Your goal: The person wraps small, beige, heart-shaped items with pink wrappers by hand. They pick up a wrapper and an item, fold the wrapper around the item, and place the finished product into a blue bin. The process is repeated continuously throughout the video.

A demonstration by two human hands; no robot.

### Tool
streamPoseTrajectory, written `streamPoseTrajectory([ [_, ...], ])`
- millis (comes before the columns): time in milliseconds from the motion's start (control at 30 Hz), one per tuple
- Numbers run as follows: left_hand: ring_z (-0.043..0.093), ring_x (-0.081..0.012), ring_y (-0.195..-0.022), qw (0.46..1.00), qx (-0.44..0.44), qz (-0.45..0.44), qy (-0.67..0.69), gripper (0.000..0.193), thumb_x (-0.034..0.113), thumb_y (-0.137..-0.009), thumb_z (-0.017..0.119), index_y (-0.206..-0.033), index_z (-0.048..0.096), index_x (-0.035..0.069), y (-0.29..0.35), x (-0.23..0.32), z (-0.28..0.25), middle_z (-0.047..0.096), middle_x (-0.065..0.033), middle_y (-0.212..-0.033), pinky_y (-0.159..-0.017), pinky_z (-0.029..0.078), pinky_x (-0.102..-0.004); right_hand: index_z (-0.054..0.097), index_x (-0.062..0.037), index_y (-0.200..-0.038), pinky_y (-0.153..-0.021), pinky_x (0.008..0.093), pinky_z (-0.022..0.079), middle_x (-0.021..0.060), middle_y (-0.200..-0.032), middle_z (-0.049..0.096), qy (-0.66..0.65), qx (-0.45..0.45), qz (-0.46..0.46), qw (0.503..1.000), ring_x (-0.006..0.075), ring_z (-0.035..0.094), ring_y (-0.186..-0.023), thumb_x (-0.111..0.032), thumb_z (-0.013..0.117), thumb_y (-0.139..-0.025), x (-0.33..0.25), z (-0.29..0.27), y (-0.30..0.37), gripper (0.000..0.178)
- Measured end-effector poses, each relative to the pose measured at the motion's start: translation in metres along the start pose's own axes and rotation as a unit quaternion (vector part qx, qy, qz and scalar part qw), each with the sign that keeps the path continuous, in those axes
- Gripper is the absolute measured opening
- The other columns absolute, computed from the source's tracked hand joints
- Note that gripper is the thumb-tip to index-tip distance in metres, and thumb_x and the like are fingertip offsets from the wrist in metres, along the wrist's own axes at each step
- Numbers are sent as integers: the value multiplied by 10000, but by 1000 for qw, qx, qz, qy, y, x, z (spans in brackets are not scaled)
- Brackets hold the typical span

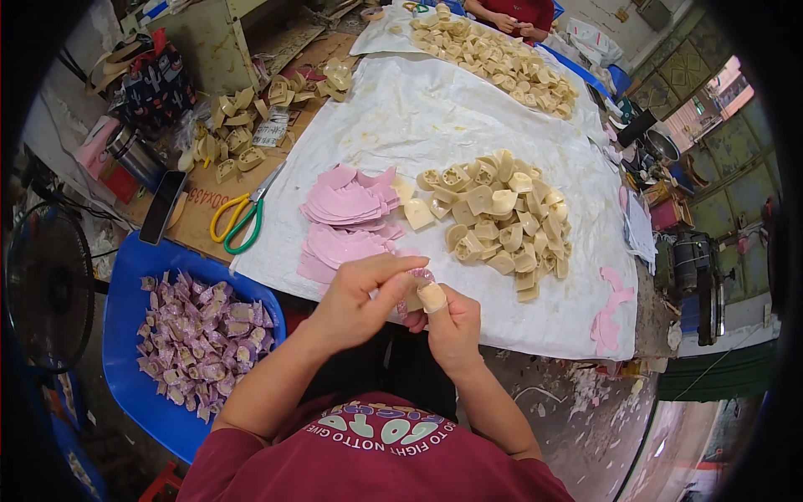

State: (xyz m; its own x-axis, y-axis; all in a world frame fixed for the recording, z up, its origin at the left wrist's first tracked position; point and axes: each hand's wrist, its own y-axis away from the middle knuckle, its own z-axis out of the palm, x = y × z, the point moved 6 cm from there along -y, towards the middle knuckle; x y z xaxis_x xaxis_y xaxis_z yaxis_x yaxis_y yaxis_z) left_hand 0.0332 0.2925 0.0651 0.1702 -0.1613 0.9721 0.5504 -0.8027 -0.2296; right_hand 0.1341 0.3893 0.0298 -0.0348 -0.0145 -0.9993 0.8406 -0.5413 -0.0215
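Near the table's front edge my two hands meet over one small beige shoe heel (432,298). My right hand (454,328) grips it between thumb and fingers. My left hand (365,303) pinches a glittery pink covering piece (421,274) that lies along the heel; part of it is hidden behind my fingers. Just beyond my left hand are stacked pink cut sheets (347,201). A heap of bare beige heels (510,213) lies beyond my right hand.
At the left, a blue tub (117,326) holds many pink-covered heels (205,343). Scissors with yellow and green handles (242,222), a phone (162,207) and a steel flask (136,156) lie nearby. Pink scraps (613,309) sit at the right edge. Another person (519,17) works at the far end.
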Motion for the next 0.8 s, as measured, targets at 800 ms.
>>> streamPoseTrajectory([
  [800, 551, -79, -750, 993, -35, 17, 111, 170, 76, -842, 706, -938, 588, 0, 5, -15, -2, 583, -22, -847, -687, 475, -235, 632, 6, -1011, -730, 231, 471, 33, -907, 650, -76, -47, -40, 995, 77, 586, -820, -113, 612, -924, -21, -16, -13, 149],
])
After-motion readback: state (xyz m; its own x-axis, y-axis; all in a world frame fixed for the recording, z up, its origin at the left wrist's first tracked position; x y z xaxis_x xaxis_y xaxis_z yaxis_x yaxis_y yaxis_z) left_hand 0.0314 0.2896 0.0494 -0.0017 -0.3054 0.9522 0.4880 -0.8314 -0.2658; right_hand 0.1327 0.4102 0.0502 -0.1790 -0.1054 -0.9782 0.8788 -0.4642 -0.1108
